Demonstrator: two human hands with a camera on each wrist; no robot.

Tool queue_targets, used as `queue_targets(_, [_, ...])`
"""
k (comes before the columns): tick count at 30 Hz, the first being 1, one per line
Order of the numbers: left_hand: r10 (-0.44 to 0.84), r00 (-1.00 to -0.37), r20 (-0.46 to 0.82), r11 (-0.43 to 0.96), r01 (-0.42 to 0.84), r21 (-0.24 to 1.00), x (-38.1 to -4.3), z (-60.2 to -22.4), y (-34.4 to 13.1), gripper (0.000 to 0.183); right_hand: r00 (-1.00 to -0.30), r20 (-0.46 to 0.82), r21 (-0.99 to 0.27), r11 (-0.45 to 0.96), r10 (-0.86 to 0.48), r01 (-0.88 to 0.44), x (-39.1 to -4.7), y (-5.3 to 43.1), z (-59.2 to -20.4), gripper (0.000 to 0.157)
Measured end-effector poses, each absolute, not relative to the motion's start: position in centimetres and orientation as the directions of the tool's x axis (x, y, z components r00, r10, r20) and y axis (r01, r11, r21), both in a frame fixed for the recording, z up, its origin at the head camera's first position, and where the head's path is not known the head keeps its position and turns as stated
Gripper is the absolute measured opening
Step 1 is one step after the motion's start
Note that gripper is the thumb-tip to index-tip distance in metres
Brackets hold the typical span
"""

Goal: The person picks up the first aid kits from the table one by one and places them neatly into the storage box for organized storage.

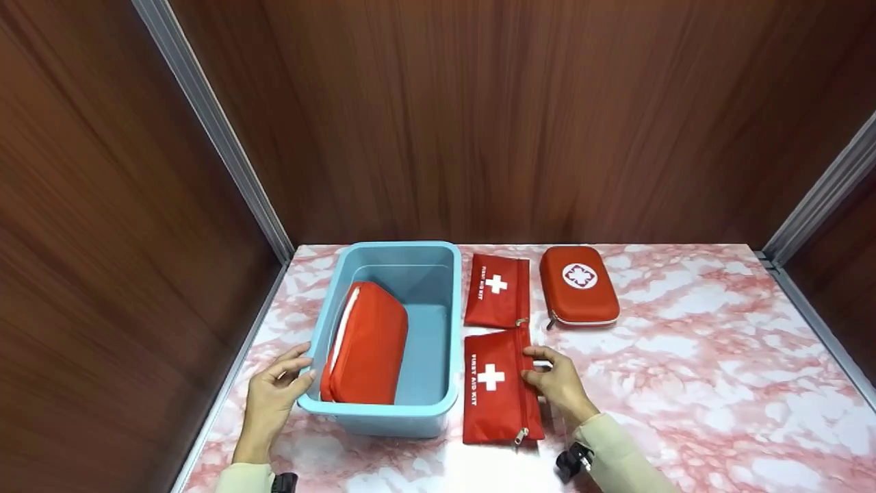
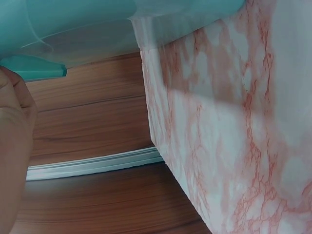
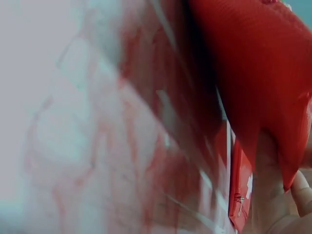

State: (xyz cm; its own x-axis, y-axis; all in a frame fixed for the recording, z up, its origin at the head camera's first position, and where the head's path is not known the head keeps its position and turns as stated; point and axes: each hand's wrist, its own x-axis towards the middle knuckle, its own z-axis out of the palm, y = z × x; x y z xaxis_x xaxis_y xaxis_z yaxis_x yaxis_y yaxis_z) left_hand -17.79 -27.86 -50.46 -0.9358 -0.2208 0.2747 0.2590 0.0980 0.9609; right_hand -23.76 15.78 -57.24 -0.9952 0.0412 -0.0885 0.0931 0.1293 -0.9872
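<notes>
My left hand [image 1: 274, 390] grips the left rim of a light blue plastic bin [image 1: 383, 410], its thumb near the inner side. Inside the bin a red zippered case [image 1: 373, 349] leans against the left wall. Right of the bin, my right hand [image 1: 561, 387] pinches the right edge of a red first aid pouch [image 1: 503, 404] with a white cross. The right wrist view shows the pouch [image 3: 263, 63] tilted off the marbled surface, with thumb and fingers at its edge. Its zipper pull [image 1: 521, 436] lies at the near right corner.
Behind the held pouch lies a smaller red first aid pouch [image 1: 491, 311]. To its right sits a hard red zippered case [image 1: 582, 305] with a round white emblem. Brown wood-look panels [image 1: 479, 123] bound the pink marbled table [image 1: 705, 356] at the back and sides.
</notes>
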Motion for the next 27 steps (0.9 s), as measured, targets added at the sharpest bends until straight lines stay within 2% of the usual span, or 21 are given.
queue_targets(5, [-0.214,-0.935,0.282,0.104,0.265,0.958,-17.8,-50.4,-27.9,0.023,-0.994,-0.106,-0.993,0.044,0.010,0.106,-23.8,15.9,-56.8,0.044])
queue_targets(14, [-0.214,-0.935,0.282,0.103,0.266,0.959,-17.8,-50.4,-27.9,0.022,-0.995,-0.103,-0.994,-0.024,-0.003,0.103,-24.0,16.4,-56.6,0.048])
queue_targets(27, [-0.229,-0.938,0.260,0.107,0.241,0.965,-17.8,-50.4,-27.9,0.024,-0.989,-0.132,-0.990,-0.054,0.061,0.128,-24.4,16.9,-55.6,0.049])
